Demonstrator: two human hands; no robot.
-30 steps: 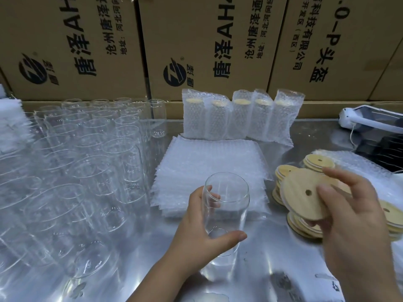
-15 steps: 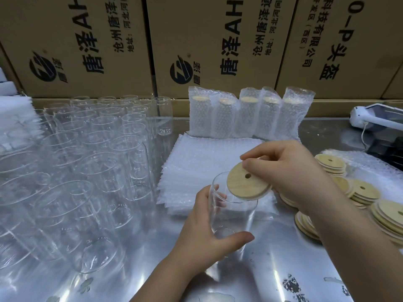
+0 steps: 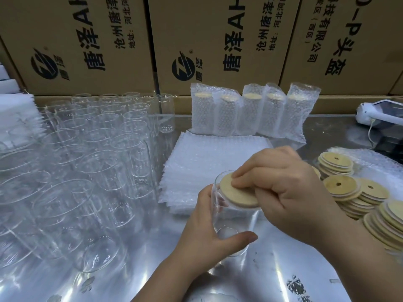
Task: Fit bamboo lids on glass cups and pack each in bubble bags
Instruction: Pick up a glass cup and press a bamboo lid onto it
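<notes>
My left hand (image 3: 204,234) grips a clear glass cup (image 3: 231,225) standing on the metal table, thumb across its front. My right hand (image 3: 290,184) presses a round bamboo lid (image 3: 235,194) onto the cup's rim; the lid sits tilted, its far edge still above the rim. A flat stack of bubble bags (image 3: 209,158) lies just behind the cup. Loose bamboo lids (image 3: 349,190) are piled to the right. Several packed cups in bubble bags (image 3: 250,110) stand in a row at the back.
Many empty glass cups (image 3: 87,162) crowd the left half of the shiny metal table (image 3: 272,275). Cardboard boxes (image 3: 218,40) wall off the back. A white device with a cord (image 3: 379,114) lies at the far right. White foam (image 3: 15,114) sits far left.
My right hand brought the bamboo lid from the pile on the right over to the cup and now presses it down on the rim. My left hand kept hold of the cup.
</notes>
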